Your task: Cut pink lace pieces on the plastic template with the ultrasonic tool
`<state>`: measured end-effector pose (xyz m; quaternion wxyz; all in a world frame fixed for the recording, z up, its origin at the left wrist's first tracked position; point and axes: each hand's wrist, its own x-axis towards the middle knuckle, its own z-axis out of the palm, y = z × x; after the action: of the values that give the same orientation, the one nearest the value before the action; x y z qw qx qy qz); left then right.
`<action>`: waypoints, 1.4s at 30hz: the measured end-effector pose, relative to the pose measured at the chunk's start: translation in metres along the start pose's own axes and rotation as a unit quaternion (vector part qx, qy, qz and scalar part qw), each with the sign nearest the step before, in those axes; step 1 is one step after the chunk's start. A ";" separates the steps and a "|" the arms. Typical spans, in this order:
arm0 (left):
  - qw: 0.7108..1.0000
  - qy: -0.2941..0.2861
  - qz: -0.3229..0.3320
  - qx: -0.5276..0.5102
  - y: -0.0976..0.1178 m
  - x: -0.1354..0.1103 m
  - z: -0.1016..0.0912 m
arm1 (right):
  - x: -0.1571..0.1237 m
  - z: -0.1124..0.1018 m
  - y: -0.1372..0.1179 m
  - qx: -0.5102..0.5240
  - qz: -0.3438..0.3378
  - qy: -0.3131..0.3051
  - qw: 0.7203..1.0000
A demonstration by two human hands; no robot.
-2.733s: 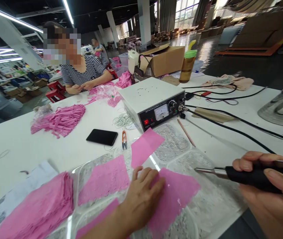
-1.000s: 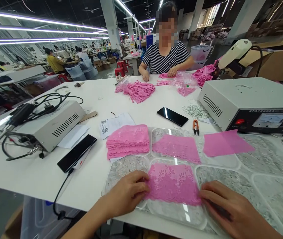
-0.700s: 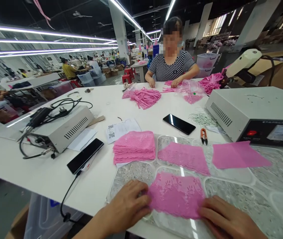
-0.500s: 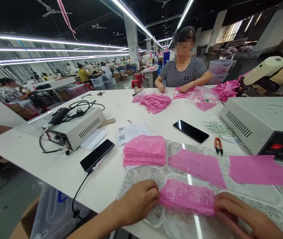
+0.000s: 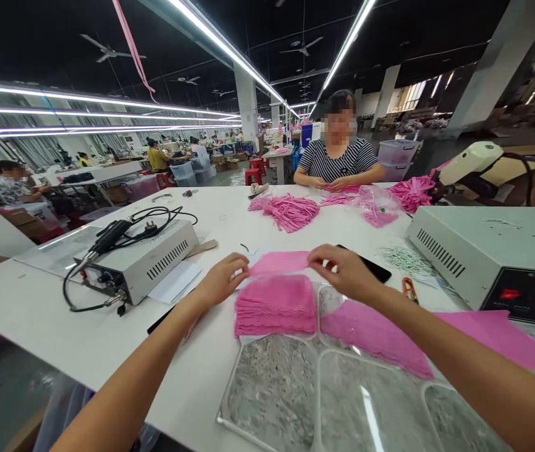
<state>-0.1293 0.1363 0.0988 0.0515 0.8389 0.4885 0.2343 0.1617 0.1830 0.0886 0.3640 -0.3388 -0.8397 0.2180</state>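
Observation:
A pink lace fabric piece hangs stretched between my hands, just above and behind a neat stack of pink lace pieces. My left hand pinches its left end, and my right hand pinches the right end. Beside the stack, more pink lace fabric lies on a clear-edged, marbled mat, partly behind my right forearm. Farther right is a flat plain pink piece. Orange-handled thread snips show just beyond my right arm.
Grey electric boxes stand at left and right, the left one with a corded handpiece. A black phone is half hidden behind my right hand. Across the table, a person in stripes handles pink strips near a bundle.
Both hands have carried the pink lace piece from the front of the mat up and away, over the stack. The front of the mat is now uncovered. The view has tilted up slightly.

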 end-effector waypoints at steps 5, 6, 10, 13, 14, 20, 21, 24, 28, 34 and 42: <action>0.999 -0.038 0.021 0.012 -0.007 -0.038 0.015 | -0.043 0.030 0.015 0.006 0.019 -0.058 0.998; 0.999 -0.028 0.022 0.013 -0.003 -0.039 0.018 | -0.055 0.025 0.018 0.000 0.042 -0.048 0.998; 0.994 -0.039 0.092 0.047 0.042 -0.019 0.036 | -0.106 -0.015 0.028 -0.038 0.134 -0.034 0.990; 0.974 -0.122 0.162 0.097 0.083 0.009 0.068 | -0.141 -0.037 0.032 -0.067 0.177 -0.055 0.980; 0.969 -0.142 0.172 0.103 0.094 0.018 0.081 | -0.150 -0.040 0.033 -0.076 0.185 -0.060 0.978; 0.937 -0.249 0.186 0.157 0.117 0.050 0.127 | -0.170 -0.036 0.047 -0.074 0.209 -0.074 0.972; 0.934 -0.260 0.183 0.164 0.118 0.052 0.127 | -0.169 -0.036 0.050 -0.066 0.212 -0.074 0.972; 0.928 -0.280 0.169 0.179 0.119 0.056 0.123 | -0.168 -0.038 0.055 -0.045 0.216 -0.073 0.973; 0.927 -0.290 0.154 0.182 0.120 0.059 0.118 | -0.168 -0.041 0.057 -0.032 0.215 -0.071 0.974; 0.942 -0.259 0.150 0.152 0.139 0.057 0.123 | -0.167 -0.042 0.055 -0.036 0.214 -0.071 0.974; 0.959 -0.205 0.143 0.137 0.159 0.050 0.157 | -0.169 -0.041 0.058 -0.042 0.205 -0.069 0.975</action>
<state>0.0876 0.1190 0.0275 0.0010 0.9292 0.3695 -0.0065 0.3020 0.1046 0.0009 0.2377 -0.5031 -0.7839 0.2756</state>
